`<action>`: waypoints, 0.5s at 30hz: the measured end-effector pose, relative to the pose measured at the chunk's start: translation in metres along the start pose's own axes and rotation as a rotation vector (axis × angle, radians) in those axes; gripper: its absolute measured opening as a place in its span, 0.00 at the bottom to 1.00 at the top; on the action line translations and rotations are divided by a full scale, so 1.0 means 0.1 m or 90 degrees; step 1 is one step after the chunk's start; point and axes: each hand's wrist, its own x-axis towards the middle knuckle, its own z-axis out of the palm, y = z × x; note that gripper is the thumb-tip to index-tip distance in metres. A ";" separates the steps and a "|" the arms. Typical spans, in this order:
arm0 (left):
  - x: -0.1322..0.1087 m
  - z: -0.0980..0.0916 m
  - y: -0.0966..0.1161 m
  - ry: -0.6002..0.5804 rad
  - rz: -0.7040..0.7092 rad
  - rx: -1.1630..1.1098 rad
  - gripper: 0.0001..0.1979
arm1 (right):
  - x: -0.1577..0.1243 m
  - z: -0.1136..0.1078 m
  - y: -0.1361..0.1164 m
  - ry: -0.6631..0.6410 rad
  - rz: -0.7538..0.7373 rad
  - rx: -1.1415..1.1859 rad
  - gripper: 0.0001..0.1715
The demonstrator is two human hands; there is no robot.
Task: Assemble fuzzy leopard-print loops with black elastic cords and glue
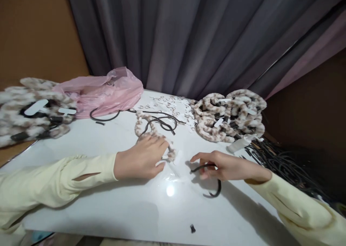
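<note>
My left hand (143,157) is palm down over a brown-and-white fluffy strap (139,125), its fingers curled onto it. Part of the strap shows above the knuckles, and a short end sticks out by the fingertips; the grip itself is partly hidden. My right hand (220,166) holds a curved black cord (218,188) between thumb and fingers, with the index finger stretched to the left. The cord loops down below the palm. Just beyond the left hand, several loose black cords (164,122) lie tangled beside the strap.
Piles of fluffy loops with white tabs lie at left (13,101) and right (229,112). A pink plastic bag (108,92) and scattered small metal rings (173,105) are at the back. A white bottle (239,144) lies near black cords (283,166). A small black piece (193,228) is in front.
</note>
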 end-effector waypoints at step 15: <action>0.14 -0.03 -0.01 -0.210 -0.234 -0.768 0.13 | 0.11 0.06 -0.54 0.234 -0.097 0.098 0.13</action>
